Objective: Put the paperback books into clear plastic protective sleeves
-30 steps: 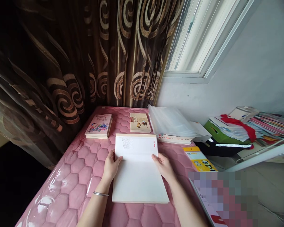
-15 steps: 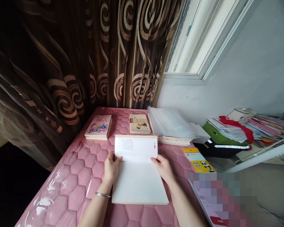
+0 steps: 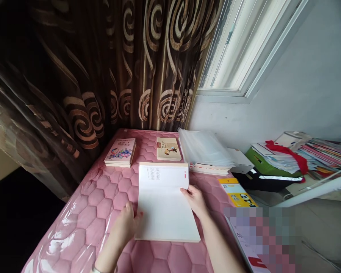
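Right now my right hand [image 3: 195, 201] pinches the edge of the open book [image 3: 165, 204], while my left hand [image 3: 125, 223], blurred just left of it, shows no grip I can make out.

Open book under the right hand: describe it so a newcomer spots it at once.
Find the pink quilted mattress below the swirl-patterned curtain. At its near end lies the open book, the right hand on its right edge. Unlike the two closed illustrated books beyond it, it lies spread open, with pale pages and a small text block on the far page.
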A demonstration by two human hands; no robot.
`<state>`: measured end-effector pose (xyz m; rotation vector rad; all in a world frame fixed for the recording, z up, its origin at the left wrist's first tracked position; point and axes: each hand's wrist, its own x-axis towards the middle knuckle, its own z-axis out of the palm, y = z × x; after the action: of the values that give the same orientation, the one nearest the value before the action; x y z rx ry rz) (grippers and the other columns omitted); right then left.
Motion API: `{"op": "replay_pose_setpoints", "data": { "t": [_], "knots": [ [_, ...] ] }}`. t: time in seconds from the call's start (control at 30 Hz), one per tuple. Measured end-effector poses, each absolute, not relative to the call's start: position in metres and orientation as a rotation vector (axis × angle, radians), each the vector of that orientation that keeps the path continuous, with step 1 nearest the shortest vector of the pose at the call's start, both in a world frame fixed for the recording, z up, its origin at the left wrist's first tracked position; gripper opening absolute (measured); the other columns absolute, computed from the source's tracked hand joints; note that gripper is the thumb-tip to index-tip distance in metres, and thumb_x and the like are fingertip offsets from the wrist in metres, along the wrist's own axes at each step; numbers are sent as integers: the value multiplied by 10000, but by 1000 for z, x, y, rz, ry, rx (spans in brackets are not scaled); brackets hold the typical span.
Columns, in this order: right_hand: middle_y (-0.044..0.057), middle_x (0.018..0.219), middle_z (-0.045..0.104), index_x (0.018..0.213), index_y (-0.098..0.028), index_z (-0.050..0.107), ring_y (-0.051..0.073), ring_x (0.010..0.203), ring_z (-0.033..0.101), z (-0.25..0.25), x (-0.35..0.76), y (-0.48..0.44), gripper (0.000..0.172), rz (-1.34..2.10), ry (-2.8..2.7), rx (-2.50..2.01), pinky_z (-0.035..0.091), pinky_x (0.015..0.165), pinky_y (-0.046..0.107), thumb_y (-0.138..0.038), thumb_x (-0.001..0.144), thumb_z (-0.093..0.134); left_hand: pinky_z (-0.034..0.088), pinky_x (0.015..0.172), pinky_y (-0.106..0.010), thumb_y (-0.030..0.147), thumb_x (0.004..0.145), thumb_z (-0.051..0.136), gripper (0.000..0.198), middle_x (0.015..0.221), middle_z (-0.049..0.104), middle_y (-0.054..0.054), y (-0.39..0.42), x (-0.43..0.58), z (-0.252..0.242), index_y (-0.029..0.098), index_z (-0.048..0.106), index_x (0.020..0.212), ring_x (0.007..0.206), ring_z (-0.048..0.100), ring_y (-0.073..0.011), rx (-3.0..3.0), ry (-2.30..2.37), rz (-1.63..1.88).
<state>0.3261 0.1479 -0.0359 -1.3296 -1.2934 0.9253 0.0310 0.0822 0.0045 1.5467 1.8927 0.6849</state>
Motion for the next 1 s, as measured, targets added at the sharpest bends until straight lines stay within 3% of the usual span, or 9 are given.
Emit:
{"op": "replay_pose_setpoints", "data": {
  "t": [0.13,0.23,0.47,0.67,0.83,1.0],
  "knots": [
    [97,858,748,842,-161,724,259,835,669,-36,325,148,378,865,-1299,-1345,527,760,364,-517,739,649,466,858,-374,327,808,551,372,1067,650,-205,53,43,0,140,495,1125,1045,638,-323,1477,1948,680],
    [92,838,747,846,-166,730,259,829,668,-38,325,149,372,844,-1302,-1338,530,758,366,-513,739,650,464,878,-395,334,782,575,440,1092,635,-228,50,53,4,106,487,1148,1078,621,-339,1406,1979,648],
    [87,785,743,832,-169,741,270,827,665,-44,327,153,348,768,-1279,-1350,535,754,379,-490,727,655,504,817,-367,359,761,591,534,1093,633,-228,53,54,21,73,443,1187,997,652,-292,1082,1849,846],
    [80,793,748,850,-171,735,276,855,671,-42,325,154,362,763,-1260,-1345,538,762,385,-501,726,653,532,731,-320,344,721,676,426,930,695,-108,44,61,13,176,490,1065,829,689,-232,1004,1562,853],
    [115,940,758,905,-158,727,286,894,684,-24,322,152,403,879,-1179,-1265,543,777,396,-512,721,669,561,559,-322,291,787,639,479,1006,628,-119,53,66,28,169,438,1205,705,665,-195,774,1488,989],
    [126,968,761,900,-156,748,325,915,691,8,306,126,414,902,-1119,-1329,551,791,426,-510,688,716,569,556,-318,256,853,594,430,847,587,-34,100,34,67,160,432,1239,573,598,-120,767,1584,1154]
  ]
}}
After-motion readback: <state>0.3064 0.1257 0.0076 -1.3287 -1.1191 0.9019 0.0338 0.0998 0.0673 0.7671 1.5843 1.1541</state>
